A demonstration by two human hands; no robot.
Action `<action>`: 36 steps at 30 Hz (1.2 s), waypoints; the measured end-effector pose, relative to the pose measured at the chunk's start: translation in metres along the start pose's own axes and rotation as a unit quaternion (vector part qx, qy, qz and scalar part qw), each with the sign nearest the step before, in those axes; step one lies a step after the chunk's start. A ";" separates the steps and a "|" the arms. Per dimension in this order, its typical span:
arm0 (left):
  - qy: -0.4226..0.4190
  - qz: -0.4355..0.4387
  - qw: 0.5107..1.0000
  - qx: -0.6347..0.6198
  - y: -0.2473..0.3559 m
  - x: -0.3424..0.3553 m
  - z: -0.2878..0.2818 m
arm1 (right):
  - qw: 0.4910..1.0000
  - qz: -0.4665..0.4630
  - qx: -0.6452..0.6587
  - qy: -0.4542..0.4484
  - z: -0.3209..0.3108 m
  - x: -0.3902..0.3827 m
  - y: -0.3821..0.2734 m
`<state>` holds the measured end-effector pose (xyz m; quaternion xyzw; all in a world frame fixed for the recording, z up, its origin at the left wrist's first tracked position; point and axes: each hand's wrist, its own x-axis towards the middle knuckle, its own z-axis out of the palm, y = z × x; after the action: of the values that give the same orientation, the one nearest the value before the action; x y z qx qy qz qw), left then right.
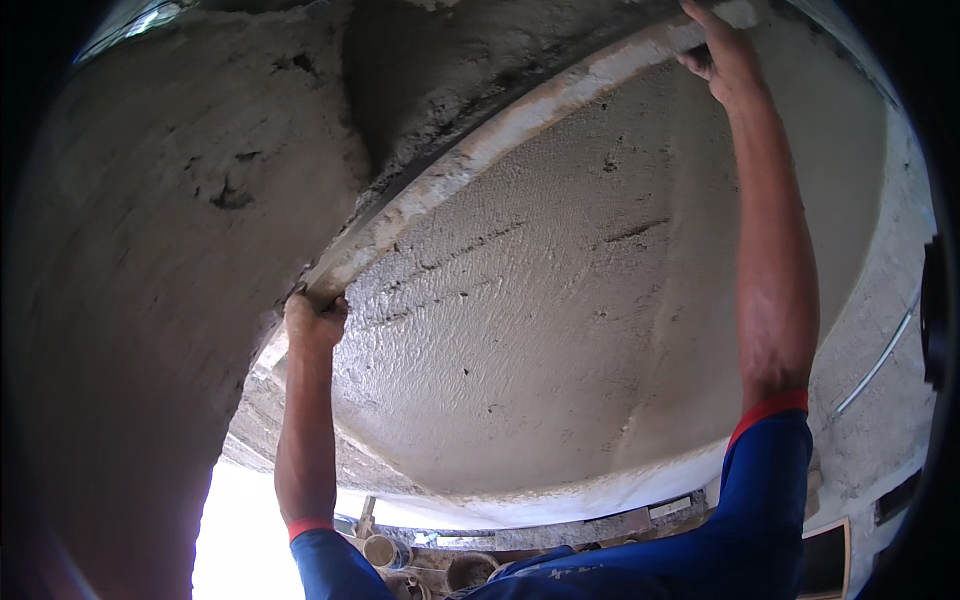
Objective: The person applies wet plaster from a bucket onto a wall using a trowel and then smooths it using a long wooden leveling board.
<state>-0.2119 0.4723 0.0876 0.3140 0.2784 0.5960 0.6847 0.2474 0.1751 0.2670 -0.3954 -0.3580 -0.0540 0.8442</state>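
The left hand (315,322) is curled round a long pale bar (580,90) near its lower-left end, thumb and fingers pinching its edges. The right hand (728,60) grips the same bar near its upper-right end, fingers bent about the edge, partly against the upper rim of the view. Both arms reach up to it. The bar's long axis runs slantwise, from lower left to upper right, and it looks slightly bowed in this wide lens; its face is smeared with grey.

The bar lies along the border of a wet, grey plastered surface (540,300), which spreads below and to the right of it, glossy near the left hand and marked with short dark gouges. Left of the bar is a drier grey surface (150,250) with ragged pits.

Below the bar, the person's blue shirt (680,560) has red sleeve edges; a small pale mark on its front resembles lettering but is too small to read. Farther below the bar are a pale bucket (385,551) and a dark bucket (470,572). A thin pale pipe (880,365) runs well to the bar's lower right.
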 end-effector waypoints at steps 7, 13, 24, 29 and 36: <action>-0.022 -0.047 0.998 0.043 -0.031 -0.020 0.020 | 0.994 0.068 -0.072 0.041 -0.065 -0.015 0.016; -0.047 -0.043 0.998 0.024 -0.071 -0.054 0.019 | 0.988 0.117 -0.050 0.088 -0.134 -0.060 0.042; 0.087 -0.054 0.993 -0.057 -0.166 -0.146 -0.128 | 0.952 0.272 0.009 0.143 -0.246 -0.261 0.106; 0.192 -0.124 0.964 -0.135 -0.225 -0.181 -0.221 | 0.900 0.417 0.013 0.123 -0.298 -0.357 0.165; 0.138 -0.065 0.971 -0.182 -0.258 -0.243 -0.312 | 0.755 0.649 0.092 0.017 -0.387 -0.461 0.242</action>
<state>-0.3148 0.2387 -0.3100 0.0800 0.2769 0.6287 0.7223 0.2151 -0.0217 -0.3503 -0.4520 -0.0043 0.5328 0.7154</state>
